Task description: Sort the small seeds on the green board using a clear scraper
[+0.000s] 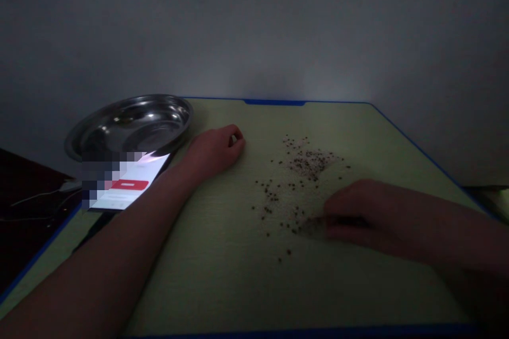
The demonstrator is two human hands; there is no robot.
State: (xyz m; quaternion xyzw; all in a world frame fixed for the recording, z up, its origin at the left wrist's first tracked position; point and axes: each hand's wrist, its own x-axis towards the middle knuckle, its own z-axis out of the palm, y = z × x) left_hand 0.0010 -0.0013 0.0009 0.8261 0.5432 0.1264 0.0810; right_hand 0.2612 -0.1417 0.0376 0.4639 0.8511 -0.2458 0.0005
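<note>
The dark seeds (309, 165) lie loose on the table (214, 275), so a careless brush from the right hand (371, 205), too blurred to tell whether it grips any, could scatter them, while the left hand (217, 149) rests loosely fisted near the bowl (183, 112).

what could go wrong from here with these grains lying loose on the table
The right hand, low beside the loose grains, could scatter them further across the table. The left forearm lies close to the phone and might nudge it. In this dim light, stray grains could be missed.
</note>
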